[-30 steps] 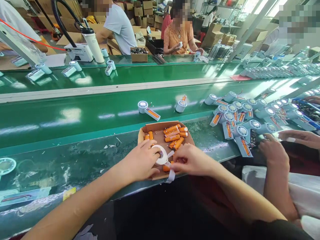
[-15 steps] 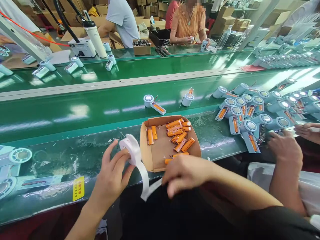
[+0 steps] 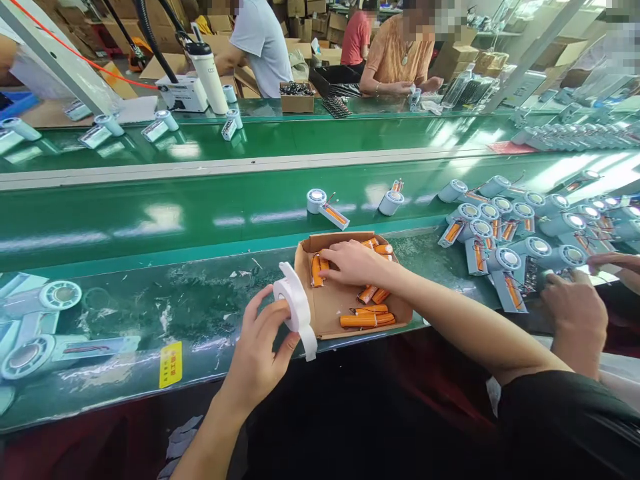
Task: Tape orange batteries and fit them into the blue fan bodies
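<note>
Head view. At the center of the frame, your left hand (image 3: pixel 265 350) grips a roll of tape (image 3: pixel 299 303), a short free end hanging from its lower edge over the front of the bench (image 3: pixel 225 300). Your right hand (image 3: pixel 357 262) reaches into the box (image 3: pixel 325 321), right of center, its fingertips at the upright pair of batteries (image 3: pixel 316 272) near the left wall; whether they grasp one, you cannot tell. More batteries (image 3: pixel 367 321) lie loose in the lower right of the box, and others show beyond your right hand.

As to progress, note the units (image 3: pixel 507 260) clustered at the right of the frame: several have an orange battery lying in the open handle, which suggests that fitting is done there. Two more units, one of them (image 3: pixel 335 215) plainly with its battery, stand on the belt (image 3: pixel 100 220) above the box. The loose batteries appear to be the share left. Whether any of them bears tape is too small to judge, and your free tape end touches none. At the left edge, the units (image 3: pixel 60 295) show no orange that you can make out.
</note>
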Action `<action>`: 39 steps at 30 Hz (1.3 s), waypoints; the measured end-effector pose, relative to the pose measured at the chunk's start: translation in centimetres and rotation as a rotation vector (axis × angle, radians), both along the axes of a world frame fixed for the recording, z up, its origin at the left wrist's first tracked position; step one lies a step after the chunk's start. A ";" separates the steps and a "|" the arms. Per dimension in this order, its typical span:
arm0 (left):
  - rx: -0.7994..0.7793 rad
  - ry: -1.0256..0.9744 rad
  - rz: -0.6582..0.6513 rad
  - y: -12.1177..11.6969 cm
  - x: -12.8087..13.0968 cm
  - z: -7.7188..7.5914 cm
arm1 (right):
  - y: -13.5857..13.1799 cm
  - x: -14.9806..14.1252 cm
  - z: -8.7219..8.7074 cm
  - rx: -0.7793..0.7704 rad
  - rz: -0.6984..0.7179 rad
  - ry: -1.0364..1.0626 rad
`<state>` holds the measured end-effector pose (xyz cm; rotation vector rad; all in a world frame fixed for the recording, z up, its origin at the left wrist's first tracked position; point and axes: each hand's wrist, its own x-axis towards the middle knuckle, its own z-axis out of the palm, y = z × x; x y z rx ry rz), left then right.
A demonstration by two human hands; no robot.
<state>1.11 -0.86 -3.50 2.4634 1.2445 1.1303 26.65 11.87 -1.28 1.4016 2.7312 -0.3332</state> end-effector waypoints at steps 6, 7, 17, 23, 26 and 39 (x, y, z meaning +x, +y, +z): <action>-0.136 -0.161 0.032 -0.3 0.3 -0.6 | -0.4 0.8 0.2 -0.170 -0.261 0.304; -0.163 -0.225 0.040 -0.3 0.3 -0.7 | -0.9 1.2 0.4 -0.180 -0.277 0.387; -0.289 -0.425 0.158 1.3 2.8 -1.8 | -4.7 0.9 0.0 -0.155 -0.102 0.125; -0.078 -0.187 0.110 1.7 3.0 -0.4 | -6.0 0.8 0.9 -0.118 -0.130 0.257; 0.000 -0.055 -0.010 1.7 3.3 0.8 | -7.2 1.0 2.1 -0.066 0.010 0.449; 0.068 -0.177 -0.179 2.1 3.3 1.8 | -9.3 1.0 4.8 -0.140 0.209 0.623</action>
